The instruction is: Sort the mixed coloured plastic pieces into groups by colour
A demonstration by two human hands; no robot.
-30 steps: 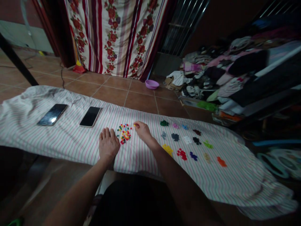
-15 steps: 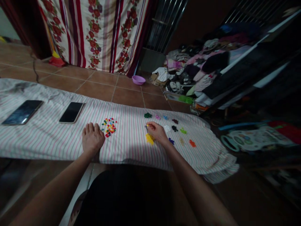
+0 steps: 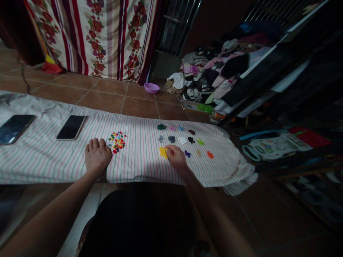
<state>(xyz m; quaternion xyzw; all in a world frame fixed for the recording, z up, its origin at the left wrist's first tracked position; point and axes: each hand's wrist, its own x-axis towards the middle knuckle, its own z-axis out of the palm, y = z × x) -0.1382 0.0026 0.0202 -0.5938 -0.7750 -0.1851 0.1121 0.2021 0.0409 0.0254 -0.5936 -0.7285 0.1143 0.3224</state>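
Note:
My left hand (image 3: 98, 154) lies flat on the striped cloth (image 3: 139, 157), fingers stretched out, just left of a mixed pile of small coloured pieces (image 3: 118, 143). My right hand (image 3: 175, 156) is closed, its thumb and fingertips pinched together at the right edge of a pile of yellow pieces (image 3: 163, 152). What is between those fingertips, if anything, is too small to make out. Beyond this hand sit separate little piles, among them grey pieces (image 3: 172, 139), white pieces (image 3: 182, 140), black pieces (image 3: 191, 140) and dark green pieces (image 3: 161, 127). Purple pieces (image 3: 187, 154) lie to its right.
Two dark-screened devices, a phone (image 3: 71, 127) and a larger tablet (image 3: 15, 129), rest on the cloth at the left. Orange pieces (image 3: 210, 154) lie at the right. On the tiled floor beyond are a purple basin (image 3: 151, 88) and a heap of clothes (image 3: 211, 69).
My right hand has moved from above the yellow pile toward me, to its right edge, uncovering the grey piles. My left hand stays on the cloth. The whole view has shifted slightly.

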